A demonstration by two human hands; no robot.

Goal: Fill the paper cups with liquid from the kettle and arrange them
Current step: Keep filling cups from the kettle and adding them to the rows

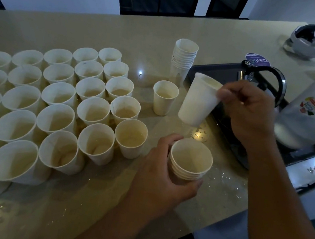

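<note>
While both hands hold cups, kettle [267,82] stands behind.

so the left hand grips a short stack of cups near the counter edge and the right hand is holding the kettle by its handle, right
Not quite. The right hand is not on the kettle; it pinches a single cup by the rim, tilted above the counter. The kettle stands untouched behind it. The rest holds: the left hand grips a short stack of cups near the counter edge. The head view shows this.
</note>
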